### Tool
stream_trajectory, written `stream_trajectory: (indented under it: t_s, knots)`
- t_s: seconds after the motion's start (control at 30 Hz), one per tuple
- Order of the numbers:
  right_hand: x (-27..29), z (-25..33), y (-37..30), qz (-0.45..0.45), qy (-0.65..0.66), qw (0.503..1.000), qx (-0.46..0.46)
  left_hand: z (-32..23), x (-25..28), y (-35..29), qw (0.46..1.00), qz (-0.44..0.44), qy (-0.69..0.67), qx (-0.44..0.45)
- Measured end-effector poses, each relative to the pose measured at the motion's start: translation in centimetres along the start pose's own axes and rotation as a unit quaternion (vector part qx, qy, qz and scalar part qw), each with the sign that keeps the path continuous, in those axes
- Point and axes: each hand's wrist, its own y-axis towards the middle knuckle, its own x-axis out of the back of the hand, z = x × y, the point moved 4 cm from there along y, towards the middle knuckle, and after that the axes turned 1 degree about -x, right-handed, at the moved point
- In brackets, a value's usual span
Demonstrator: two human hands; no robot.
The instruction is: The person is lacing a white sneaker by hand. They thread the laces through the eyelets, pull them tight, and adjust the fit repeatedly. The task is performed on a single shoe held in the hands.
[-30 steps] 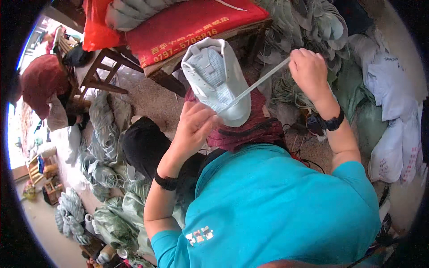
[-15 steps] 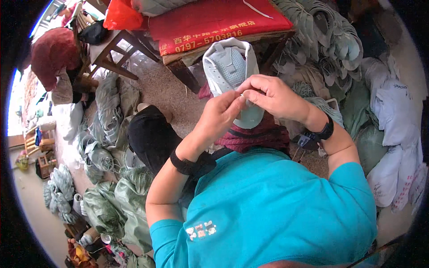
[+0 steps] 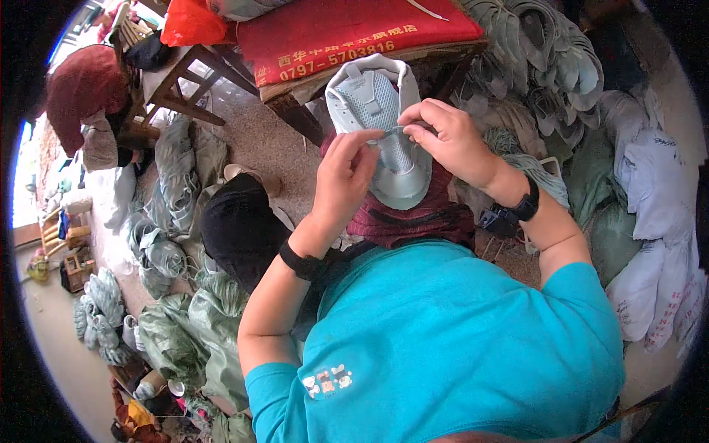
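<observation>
A pale grey-blue shoe upper lies toe toward me over dark maroon cloth on my lap. Its opening points at the bench, and its mesh tongue shows. Above the middle of the upper, a thin pale cord spans the gap between my hands. My right hand is closed, pinching one end with thumb and index finger. At the shoe's left side, my left hand has its index finger stretched to the cord's other end; its fingers look closed on the cord, though the thumb's grip is partly hidden.
A low wooden bench covered in red cloth stands just ahead. Bundled shoe uppers are heaped at the far right and on the left. White sacks line the right side. A wooden stool stands at far left.
My hands were together over the shoe's middle; they have drawn slightly apart, my left one leftward, and the cord now shows between them. The view has shifted slightly.
</observation>
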Motion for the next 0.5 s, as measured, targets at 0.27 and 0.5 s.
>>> stream_trajectory:
  t_s: [0.27,0.5]
  knots:
    - [-0.4,2.1,0.7,-0.029,-0.149,0.983,0.106,-0.1,0.0,0.0,1.000,0.018,-0.001,0.018]
    - [-1.2,2.3,0.4,-0.024,-0.177,0.975,0.128,0.4,0.0,0.0,1.000,0.030,0.010,0.000]
